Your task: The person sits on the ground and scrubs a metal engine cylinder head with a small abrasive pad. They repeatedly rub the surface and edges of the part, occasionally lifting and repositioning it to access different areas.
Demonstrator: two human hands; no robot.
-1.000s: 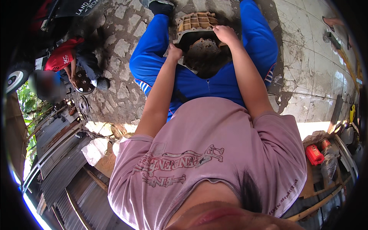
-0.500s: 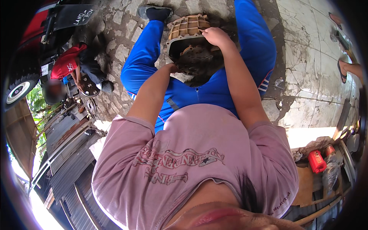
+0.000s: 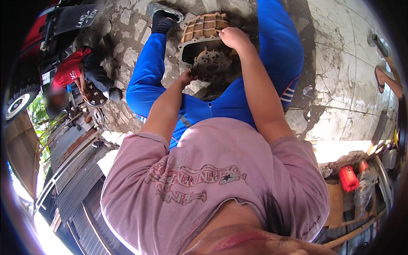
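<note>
Between my legs a rusty ribbed metal casing (image 3: 204, 24), perhaps a gearbox housing, rests on the ground with its open side toward me. A dark round metal plate (image 3: 211, 63) with several holes sits tilted at its mouth. My left hand (image 3: 187, 78) is closed at the plate's lower left edge, fingertips partly hidden. At the casing's right upper edge my right hand (image 3: 233, 37) is closed in a pinch. A small dark tip pokes out from its fingers; what it belongs to is too small to make out.
Broken paving stones (image 3: 127, 55) surround the casing, and pale cracked tiles (image 3: 340, 80) lie to the right. At left, a person in a red shirt (image 3: 68, 70) bends over a round metal disc (image 3: 97, 97) beside a vehicle's tyre (image 3: 21, 102). A red canister (image 3: 348, 178) stands at lower right.
My left hand has come up and forward from beside my leg, and the round plate now shows much more fully at the casing's mouth. My right hand stays at the casing's edge.
</note>
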